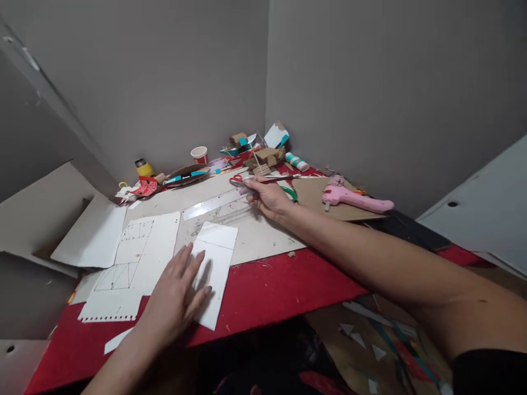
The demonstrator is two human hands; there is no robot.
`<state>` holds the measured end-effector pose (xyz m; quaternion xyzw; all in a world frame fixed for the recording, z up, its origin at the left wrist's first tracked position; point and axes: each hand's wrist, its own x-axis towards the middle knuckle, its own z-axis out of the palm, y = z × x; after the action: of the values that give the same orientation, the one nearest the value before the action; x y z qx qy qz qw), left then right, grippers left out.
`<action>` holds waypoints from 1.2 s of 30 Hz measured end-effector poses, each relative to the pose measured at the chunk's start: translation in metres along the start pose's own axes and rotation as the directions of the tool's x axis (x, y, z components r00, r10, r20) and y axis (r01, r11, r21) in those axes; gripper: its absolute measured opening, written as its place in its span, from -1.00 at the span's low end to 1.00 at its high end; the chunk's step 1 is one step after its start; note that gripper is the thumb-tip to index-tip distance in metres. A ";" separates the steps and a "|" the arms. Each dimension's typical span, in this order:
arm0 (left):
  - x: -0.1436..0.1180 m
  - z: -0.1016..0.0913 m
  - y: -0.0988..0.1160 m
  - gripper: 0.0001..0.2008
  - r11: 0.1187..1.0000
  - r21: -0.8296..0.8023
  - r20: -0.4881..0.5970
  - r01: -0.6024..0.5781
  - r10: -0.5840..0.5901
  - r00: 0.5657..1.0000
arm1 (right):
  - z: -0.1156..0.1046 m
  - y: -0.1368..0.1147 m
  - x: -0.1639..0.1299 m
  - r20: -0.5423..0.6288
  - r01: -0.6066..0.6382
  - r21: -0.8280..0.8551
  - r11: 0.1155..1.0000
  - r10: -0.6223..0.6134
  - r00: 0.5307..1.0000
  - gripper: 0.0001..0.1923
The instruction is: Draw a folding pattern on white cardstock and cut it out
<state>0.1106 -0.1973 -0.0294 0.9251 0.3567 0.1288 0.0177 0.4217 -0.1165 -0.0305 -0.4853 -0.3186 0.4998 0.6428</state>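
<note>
Pressing the white rectangular card (221, 258) flat should steady it; left hand (177, 285) spread apart, grip of right hand (267, 200) I cannot tell

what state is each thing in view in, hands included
left hand: open, fingers spread over the white card; contact unclear
right hand: fingers curled near the ruler's far end; grip unclear
white card: flat, with a line drawn across
clear ruler: lying flat
notebook sheet: drawn on, lying flat
pink glue gun: lying down
paper cup: upright, uncovered
green-and-white tube: on its side
</note>
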 end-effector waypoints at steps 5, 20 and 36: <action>0.034 0.031 -0.019 -0.43 0.997 0.072 0.067 -0.037 0.032 0.997 | 0.001 -0.006 0.002 0.020 0.014 0.074 0.997 -0.016 1.000 -0.66; 0.059 0.041 -0.002 -0.22 0.979 -0.051 -0.016 0.197 -0.198 0.980 | -0.002 -0.014 -0.003 -0.003 0.052 0.154 0.987 -0.052 0.999 -0.78; 0.052 0.027 -0.002 -0.20 0.747 -0.526 -0.075 0.406 -0.517 0.853 | -0.001 -0.006 0.003 0.046 -0.011 0.182 0.983 0.002 0.999 -0.88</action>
<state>0.1533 -0.1593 -0.0439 0.7517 0.5303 0.3061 0.2452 0.4256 -0.1146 -0.0250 -0.4141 -0.2844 0.5398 0.6754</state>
